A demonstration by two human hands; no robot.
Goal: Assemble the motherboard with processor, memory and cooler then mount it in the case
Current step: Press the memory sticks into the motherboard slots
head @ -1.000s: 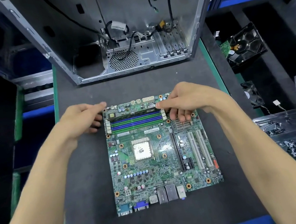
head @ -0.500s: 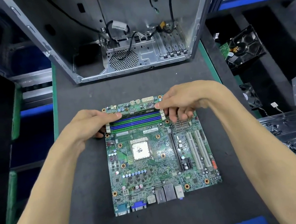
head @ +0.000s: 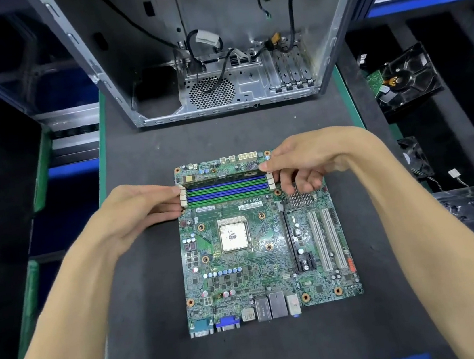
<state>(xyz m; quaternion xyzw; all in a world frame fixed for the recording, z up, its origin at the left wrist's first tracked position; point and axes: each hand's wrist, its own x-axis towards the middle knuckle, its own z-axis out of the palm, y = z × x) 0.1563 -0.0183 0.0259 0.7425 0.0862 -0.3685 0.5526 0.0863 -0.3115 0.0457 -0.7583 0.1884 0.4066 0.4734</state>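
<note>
The left hand (head: 142, 205) has moved in from beside the board (head: 263, 236) and now pinches the left end of the memory (head: 223, 177). The memory lies along the farthest slot. The right hand (head: 302, 160) still pinches its right end. Both ends held: seating appears imminent; cooler unfitted, case (head: 212, 47) empty.

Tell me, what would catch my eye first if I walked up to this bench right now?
Probably the green motherboard lying flat on the dark mat, its square processor in the middle. The left hand and right hand hold a memory stick by its ends over the blue and green slots at the board's far edge. Behind stands the open metal case.
</note>
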